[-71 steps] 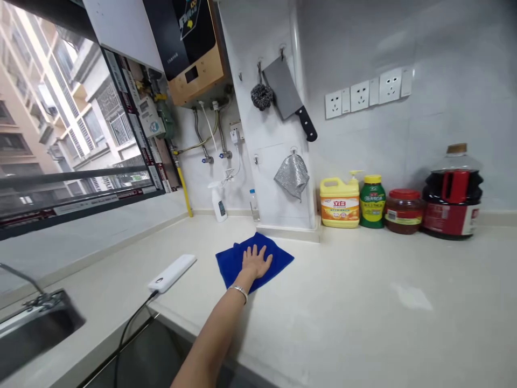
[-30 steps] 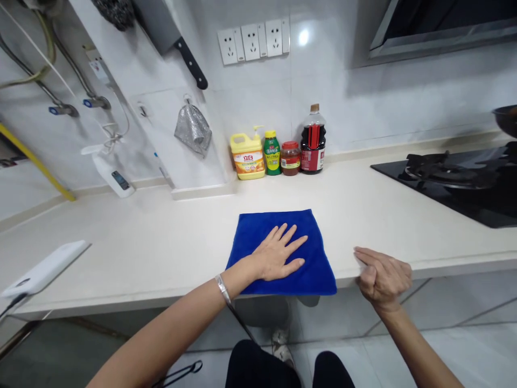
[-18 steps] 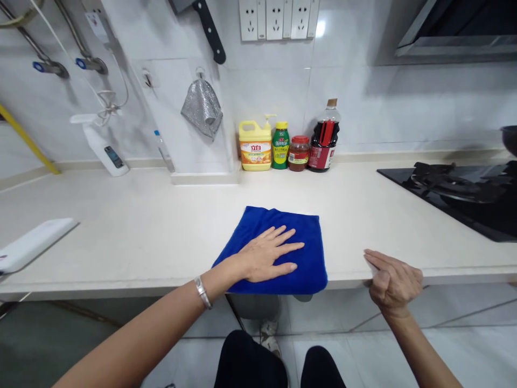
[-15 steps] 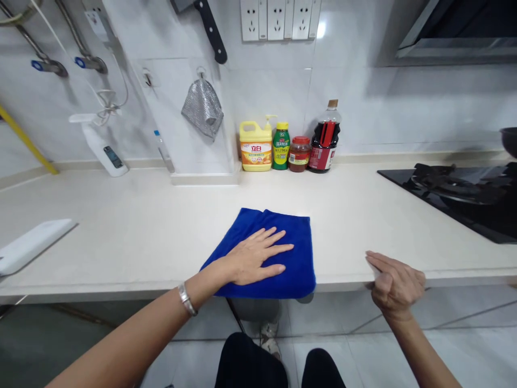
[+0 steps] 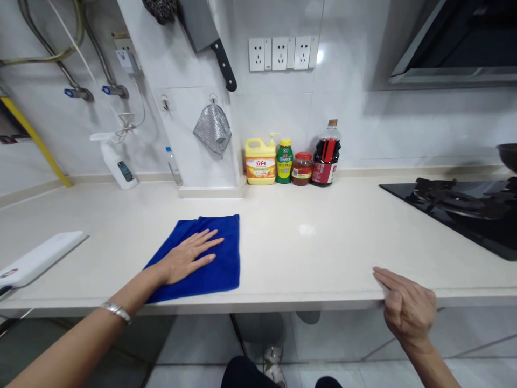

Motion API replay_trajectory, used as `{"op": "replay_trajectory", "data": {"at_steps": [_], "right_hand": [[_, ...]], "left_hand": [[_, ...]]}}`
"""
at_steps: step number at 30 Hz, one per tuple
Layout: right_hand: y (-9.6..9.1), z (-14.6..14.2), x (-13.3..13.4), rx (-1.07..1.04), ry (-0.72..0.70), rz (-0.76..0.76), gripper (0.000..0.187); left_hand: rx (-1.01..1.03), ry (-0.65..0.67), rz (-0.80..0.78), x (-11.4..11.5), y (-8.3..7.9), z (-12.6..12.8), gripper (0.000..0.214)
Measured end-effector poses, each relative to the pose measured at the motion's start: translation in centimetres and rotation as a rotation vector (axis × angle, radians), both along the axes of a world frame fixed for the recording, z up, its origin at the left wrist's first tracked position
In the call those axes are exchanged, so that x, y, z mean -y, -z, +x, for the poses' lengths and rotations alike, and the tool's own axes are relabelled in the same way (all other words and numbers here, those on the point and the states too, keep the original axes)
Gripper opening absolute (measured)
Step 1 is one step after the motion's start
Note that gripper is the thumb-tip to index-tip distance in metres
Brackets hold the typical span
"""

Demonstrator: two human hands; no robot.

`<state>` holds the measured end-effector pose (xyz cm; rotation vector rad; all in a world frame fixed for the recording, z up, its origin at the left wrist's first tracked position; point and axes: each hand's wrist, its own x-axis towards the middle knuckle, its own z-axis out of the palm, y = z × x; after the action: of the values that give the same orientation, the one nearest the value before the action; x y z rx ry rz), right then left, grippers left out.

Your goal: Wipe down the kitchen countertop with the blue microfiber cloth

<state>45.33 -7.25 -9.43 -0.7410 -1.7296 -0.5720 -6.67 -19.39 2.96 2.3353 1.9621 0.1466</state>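
My left hand [image 5: 188, 260] lies flat with its fingers spread on a blue cloth [image 5: 226, 264], pressing it against the pale countertop [image 5: 299, 258]. The cloth is spread out, with a fold along its far edge and its near left part at the counter's front edge. A silver bracelet [image 5: 116, 311] circles my left wrist. My right hand [image 5: 410, 307] rests at the front edge of the counter, well to the right of the cloth. Its fingers stretch out to the left on the countertop, its thumb is bent, and nothing shows in it.
Against the wall stand a yellow detergent jug [image 5: 260, 163], a green bottle [image 5: 284, 163], a red-lidded jar [image 5: 302, 168] and a dark sauce bottle [image 5: 326, 156]. A gas stove [image 5: 464, 202] is at right. A white cutting board [image 5: 44, 256] lies at left; a cleaver [image 5: 210, 40] hangs above.
My left hand and the blue cloth under it have moved left along the counter. My right hand stays at the counter's edge. The view has tilted up slightly.
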Motion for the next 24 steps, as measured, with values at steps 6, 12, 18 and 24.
{"op": "replay_trajectory", "data": {"at_steps": [6,12,18,24], "right_hand": [[0.1,-0.7,0.2,-0.026,-0.004,-0.006,0.035],[0.0,-1.8,-0.5,-0.119,0.022,0.090,0.031],[-0.4,-2.1,-0.5,-0.132,0.014,0.103,0.030],[-0.6,-2.3,-0.1,-0.148,0.026,0.045,0.031]], "left_hand": [[-0.050,-0.223,0.090,-0.5,1.0,-5.4,0.061],[-0.072,-0.261,0.114,-0.7,1.6,-5.2,0.060],[-0.148,-0.254,0.061,-1.8,2.1,-0.5,0.065],[-0.166,-0.102,0.075,-4.0,1.9,8.0,0.064]]}}
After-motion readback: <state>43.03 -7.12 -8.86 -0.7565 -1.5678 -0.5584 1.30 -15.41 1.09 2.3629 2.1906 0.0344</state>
